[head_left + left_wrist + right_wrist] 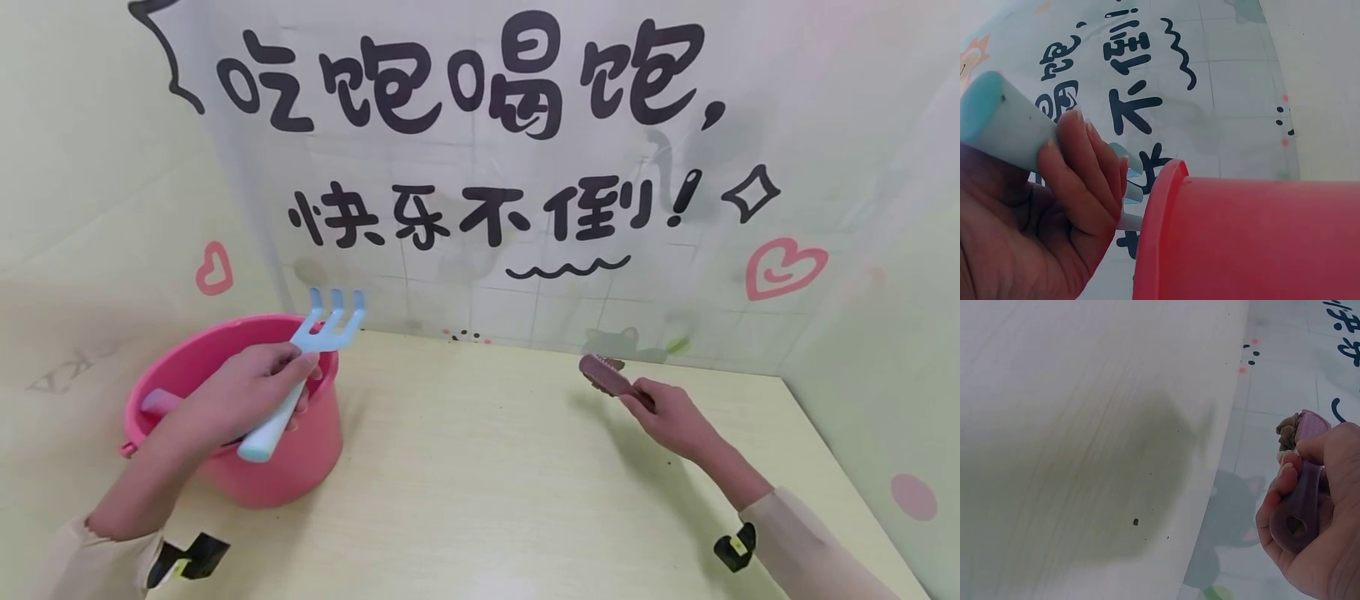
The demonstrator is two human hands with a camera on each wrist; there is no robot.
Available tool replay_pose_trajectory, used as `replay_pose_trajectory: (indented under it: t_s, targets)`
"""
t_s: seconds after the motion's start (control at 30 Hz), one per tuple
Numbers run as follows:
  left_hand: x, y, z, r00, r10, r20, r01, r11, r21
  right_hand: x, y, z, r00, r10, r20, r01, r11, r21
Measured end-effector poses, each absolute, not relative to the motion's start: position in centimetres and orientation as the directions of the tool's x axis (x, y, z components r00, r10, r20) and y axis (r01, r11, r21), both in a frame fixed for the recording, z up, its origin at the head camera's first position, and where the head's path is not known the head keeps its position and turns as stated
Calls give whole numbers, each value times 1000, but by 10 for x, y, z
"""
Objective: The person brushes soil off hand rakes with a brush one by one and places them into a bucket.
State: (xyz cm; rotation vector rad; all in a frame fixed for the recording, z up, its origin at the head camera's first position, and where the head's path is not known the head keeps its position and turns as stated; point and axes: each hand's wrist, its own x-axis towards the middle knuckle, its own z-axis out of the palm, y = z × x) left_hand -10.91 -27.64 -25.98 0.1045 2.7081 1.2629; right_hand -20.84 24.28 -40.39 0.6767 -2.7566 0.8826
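My left hand grips a light blue three-pronged toy rake by its thick handle. It is above the near rim of a pink bucket, with the prongs up and away from me. The left wrist view shows fingers curled round the pale handle beside the bucket's outer wall. On the right, my right hand holds a purple brush above the table. The brush has a hole in its handle, and brown clumpy tufts show along its head.
Inside the bucket lies a pink handle-like piece, partly hidden by my left forearm. A pale wooden table spreads between the hands, with a few dark specks on it. A printed translucent sheet stands behind, and pale walls flank both sides.
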Motion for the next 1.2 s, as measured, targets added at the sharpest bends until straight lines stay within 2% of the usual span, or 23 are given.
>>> replay_pose_trajectory:
  t_s: [0.3, 0.63, 0.87, 1.2]
  targets:
    - [-101, -304, -257, -986, 123, -117, -8, 653, 757, -205, 250, -409, -868, -384, 317, -496, 720, -486]
    - [-93, -328, -258, -989, 84, -123, -26, 714, 700, -205, 256, -408, -886, -368, 282, -464, 726, -508]
    - [-87, -348, -261, -982, 79, -172, -75, 672, 736, -205, 265, -411, -903, -348, 253, -430, 758, -491]
    - [-90, -358, -264, -975, 73, -211, -100, 704, 703, -201, 280, -408, -924, -294, 246, -379, 792, -478]
